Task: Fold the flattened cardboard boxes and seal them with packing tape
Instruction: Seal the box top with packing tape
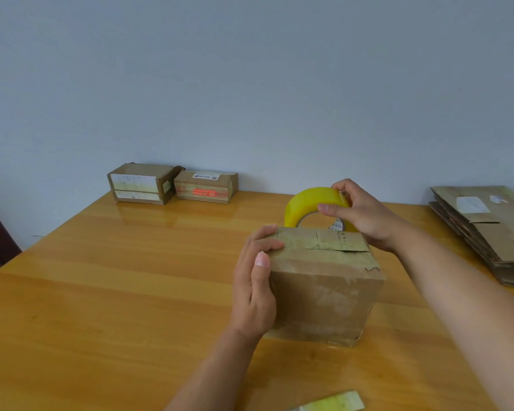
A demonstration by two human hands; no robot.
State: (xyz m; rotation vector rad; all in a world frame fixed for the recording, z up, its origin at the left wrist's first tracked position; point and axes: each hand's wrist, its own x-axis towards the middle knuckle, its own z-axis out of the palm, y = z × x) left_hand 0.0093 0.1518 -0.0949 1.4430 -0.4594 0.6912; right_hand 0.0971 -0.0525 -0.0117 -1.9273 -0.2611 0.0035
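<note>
On box (324,280), both hands (right (365,215) with tape (309,203))

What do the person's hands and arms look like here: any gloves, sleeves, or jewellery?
Both hands are bare: no gloves on the left hand or the right hand. Both forearms are uncovered as far as the frame shows, with no sleeve edge in view. No watch, ring or bracelet shows. Fingernails look short and unpainted.
</note>
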